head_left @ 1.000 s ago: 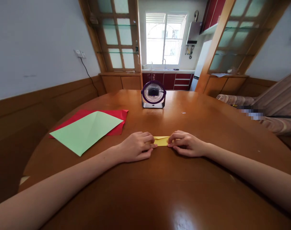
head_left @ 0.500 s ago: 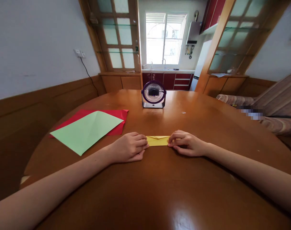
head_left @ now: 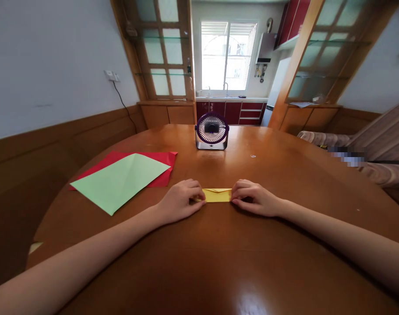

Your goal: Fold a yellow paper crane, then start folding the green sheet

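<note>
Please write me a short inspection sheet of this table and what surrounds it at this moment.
Surface: glossy round wooden table, with glare near the front edge.
Job's things: folded yellow paper strip flat on the table, between both hands.
Clutter: green sheet lying on a red sheet at the left; small purple desk fan upright at the far side.
Hands: left hand rests on the strip's left end, right hand on its right end, fingers curled down; whether they pinch or only press cannot be told.
Cables: black cable running down the left wall from a socket.
Surroundings: window, red kitchen cabinets, glazed wooden partitions, striped sofa at right.
</note>
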The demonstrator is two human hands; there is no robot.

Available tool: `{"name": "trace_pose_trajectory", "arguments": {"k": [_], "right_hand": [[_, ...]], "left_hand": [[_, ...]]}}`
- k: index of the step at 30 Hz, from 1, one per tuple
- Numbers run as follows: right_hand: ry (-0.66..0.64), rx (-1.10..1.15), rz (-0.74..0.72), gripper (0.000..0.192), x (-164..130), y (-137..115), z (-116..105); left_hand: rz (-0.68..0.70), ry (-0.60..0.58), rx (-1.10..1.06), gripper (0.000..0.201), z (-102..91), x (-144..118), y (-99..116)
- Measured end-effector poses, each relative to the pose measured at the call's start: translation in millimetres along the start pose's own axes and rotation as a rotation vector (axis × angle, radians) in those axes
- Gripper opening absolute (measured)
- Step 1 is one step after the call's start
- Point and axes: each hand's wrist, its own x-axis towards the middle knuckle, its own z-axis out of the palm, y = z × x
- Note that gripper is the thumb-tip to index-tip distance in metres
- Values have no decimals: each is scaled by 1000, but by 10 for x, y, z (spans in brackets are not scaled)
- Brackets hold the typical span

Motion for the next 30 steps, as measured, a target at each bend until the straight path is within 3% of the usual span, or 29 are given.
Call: {"name": "trace_pose_trajectory", "arguments": {"k": [4,12,20,30], "right_hand": [[58,-53,214,15,111,-81,91],[63,4,417,24,321,-88,187],[41,-47,429,19,329,-81,211],[44,-60,443,22,327,-62,237]], "left_hand": [[-84,-11,-75,13,14,17,3],[-148,-33,-115,12,37,43,-5],[-269,-80,-156,20,58,89,-22],[-302,-109,-143,21,59,102,-42]]}}
